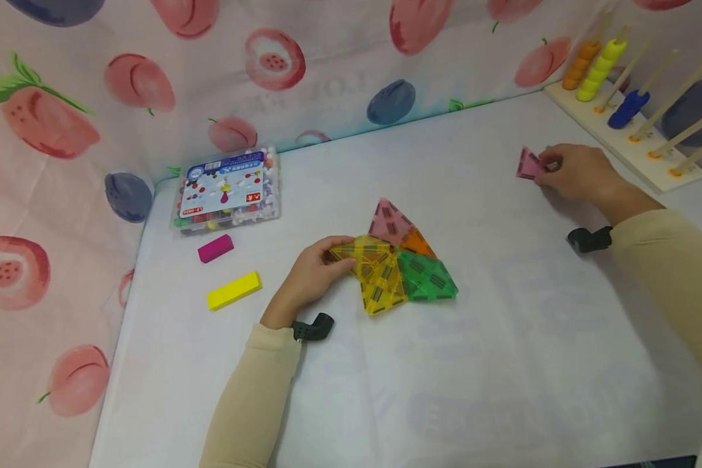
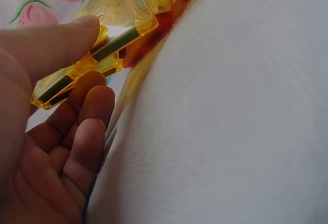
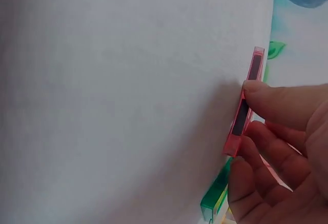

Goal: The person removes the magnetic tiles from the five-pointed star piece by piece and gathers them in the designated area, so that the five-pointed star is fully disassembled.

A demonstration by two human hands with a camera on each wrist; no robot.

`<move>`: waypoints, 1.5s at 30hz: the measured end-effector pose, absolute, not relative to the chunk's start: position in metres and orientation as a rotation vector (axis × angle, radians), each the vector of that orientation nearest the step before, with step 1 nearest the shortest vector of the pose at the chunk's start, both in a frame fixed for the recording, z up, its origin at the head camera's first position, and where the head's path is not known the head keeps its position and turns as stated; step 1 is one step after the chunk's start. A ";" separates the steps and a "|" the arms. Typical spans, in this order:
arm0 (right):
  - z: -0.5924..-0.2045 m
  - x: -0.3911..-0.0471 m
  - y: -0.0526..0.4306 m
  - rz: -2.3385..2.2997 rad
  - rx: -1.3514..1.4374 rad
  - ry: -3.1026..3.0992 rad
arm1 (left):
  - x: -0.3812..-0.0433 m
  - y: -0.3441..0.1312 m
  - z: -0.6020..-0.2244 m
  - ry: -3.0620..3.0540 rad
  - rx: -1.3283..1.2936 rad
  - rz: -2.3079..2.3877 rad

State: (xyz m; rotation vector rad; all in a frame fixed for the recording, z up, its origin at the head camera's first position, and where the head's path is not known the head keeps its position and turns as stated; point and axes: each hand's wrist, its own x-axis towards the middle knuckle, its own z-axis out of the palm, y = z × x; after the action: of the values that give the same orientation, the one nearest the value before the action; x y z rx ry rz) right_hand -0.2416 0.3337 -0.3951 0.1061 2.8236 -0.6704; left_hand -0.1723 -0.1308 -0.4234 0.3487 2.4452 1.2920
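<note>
Yellow, pink, orange and green translucent magnetic tiles form one joined shape on the white table. My left hand (image 1: pixel 312 276) pinches a yellow tile (image 1: pixel 382 286) at its left side. In the left wrist view, the thumb lies over the yellow tile (image 2: pixel 120 16) and the fingers are under it. Farther right, my right hand (image 1: pixel 576 172) pinches a pink magnetic tile (image 1: pixel 528 164) between thumb and fingers, apart from the joined shape. The right wrist view has this pink tile (image 3: pixel 247 101) edge-on, with a green tile (image 3: pixel 218 188) just below it, partly hidden by the fingers.
A clear box (image 1: pixel 225 192) of small colored parts sits at the back left. Nearer lie a magenta block (image 1: pixel 215 248) and a yellow block (image 1: pixel 234 290). At the back right stands a wooden peg board (image 1: pixel 620 133) with orange, yellow and blue beads. Fruit-print cloth (image 1: pixel 327 78) hangs behind.
</note>
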 end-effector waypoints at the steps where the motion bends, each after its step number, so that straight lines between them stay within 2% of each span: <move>1: -0.395 -0.241 0.333 -0.660 0.122 2.821 | -0.172 -0.131 -0.424 2.442 0.351 1.294; 12: -0.390 -0.228 0.333 -0.569 0.205 2.806 | -0.174 -0.130 -0.422 2.455 0.348 1.295; 26: -0.395 -0.244 0.327 -0.594 0.036 2.814 | -0.172 -0.131 -0.428 2.430 0.332 1.293; 35: -0.390 -0.238 0.338 -0.477 -0.018 2.876 | -0.175 -0.132 -0.423 2.449 0.368 1.305; 45: -0.360 -0.218 0.337 -0.751 0.171 2.837 | -0.172 -0.130 -0.421 2.450 0.350 1.298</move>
State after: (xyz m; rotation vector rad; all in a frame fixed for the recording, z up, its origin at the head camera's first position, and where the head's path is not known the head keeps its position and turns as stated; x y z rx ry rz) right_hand -0.2183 0.3366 -0.3600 0.1709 2.8374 -0.7510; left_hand -0.1723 -0.1299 -0.4214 0.3495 2.4503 1.2980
